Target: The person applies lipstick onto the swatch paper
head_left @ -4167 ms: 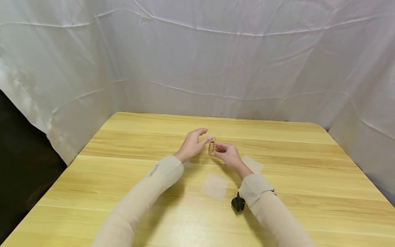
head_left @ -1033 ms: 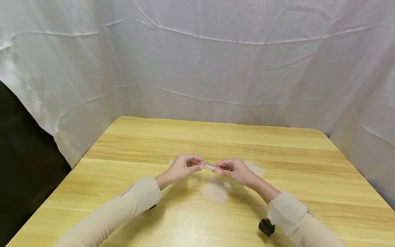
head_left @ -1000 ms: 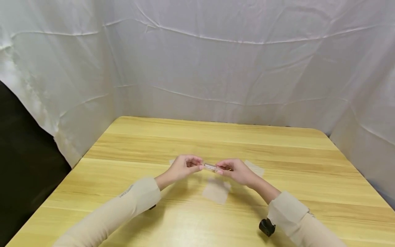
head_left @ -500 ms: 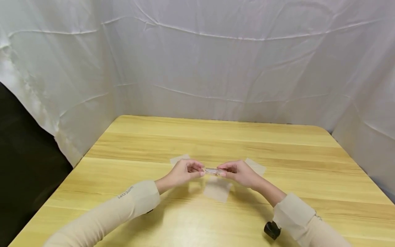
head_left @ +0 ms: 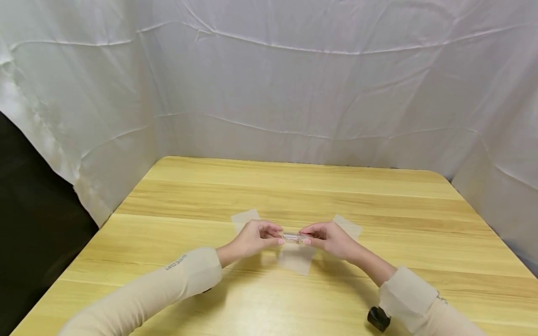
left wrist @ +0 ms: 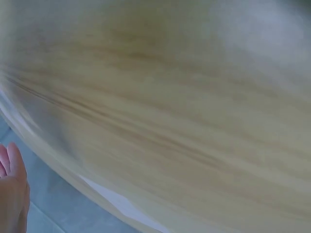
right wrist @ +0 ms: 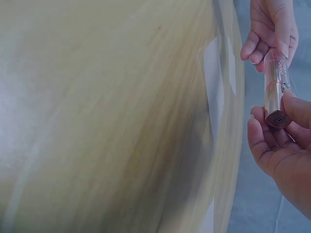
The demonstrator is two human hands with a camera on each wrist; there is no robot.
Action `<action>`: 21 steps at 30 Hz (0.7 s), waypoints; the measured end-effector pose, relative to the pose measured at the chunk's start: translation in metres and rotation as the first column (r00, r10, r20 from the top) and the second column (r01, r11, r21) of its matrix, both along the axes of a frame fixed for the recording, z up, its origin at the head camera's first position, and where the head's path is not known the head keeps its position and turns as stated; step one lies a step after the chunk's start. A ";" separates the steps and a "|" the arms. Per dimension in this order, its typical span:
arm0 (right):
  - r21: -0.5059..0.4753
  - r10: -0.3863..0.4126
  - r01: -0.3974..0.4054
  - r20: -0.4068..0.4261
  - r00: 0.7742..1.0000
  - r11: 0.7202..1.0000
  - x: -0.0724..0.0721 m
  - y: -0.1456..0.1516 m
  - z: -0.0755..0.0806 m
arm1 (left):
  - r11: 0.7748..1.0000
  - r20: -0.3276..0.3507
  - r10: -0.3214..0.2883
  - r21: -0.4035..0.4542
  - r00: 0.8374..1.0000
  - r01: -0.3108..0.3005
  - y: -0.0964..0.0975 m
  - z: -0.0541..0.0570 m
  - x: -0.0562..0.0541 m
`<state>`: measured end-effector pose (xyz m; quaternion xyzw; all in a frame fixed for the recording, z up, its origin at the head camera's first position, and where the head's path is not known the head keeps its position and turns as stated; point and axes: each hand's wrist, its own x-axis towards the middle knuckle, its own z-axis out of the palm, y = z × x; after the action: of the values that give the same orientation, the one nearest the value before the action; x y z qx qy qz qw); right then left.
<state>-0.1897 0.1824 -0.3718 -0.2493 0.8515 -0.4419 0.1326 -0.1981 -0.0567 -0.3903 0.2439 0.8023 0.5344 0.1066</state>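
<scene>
A small clear lipstick tube with a shiny rose-gold core lies level between my hands, above the table. My left hand pinches its left end with thumb and fingers. At the other end, the thumb and fingers of my right hand grip it. In the right wrist view the lipstick tube shows reddish print and a dark squarish base near my right hand; my left hand holds the far end. Only part of my left hand enters the left wrist view.
Pale square sheets are on the wooden table: a left sheet, a middle sheet and a right sheet. A black device sits under my right sleeve. Whitish cloth hangs behind the table.
About four seconds ago the lipstick tube stood upright in my right hand, left fingers spread beside it. It has turned level, with both hands on its ends, and lately shifted slightly nearer and right.
</scene>
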 end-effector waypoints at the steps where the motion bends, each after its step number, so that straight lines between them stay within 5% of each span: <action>1: -0.001 -0.005 0.005 0.003 1.000 1.000 0.000 0.000 0.000 | 1.000 0.008 -0.001 0.000 1.000 0.001 0.001 0.000 0.000; 21: -0.054 0.086 -0.084 0.028 0.996 0.995 0.007 0.004 -0.001 | 1.000 -0.018 -0.017 0.010 1.000 0.017 0.007 0.004 0.006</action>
<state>-0.1827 0.1867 -0.3733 -0.2821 0.8260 -0.4618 0.1575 -0.1920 -0.0500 -0.3859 0.2560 0.7985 0.5351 0.1028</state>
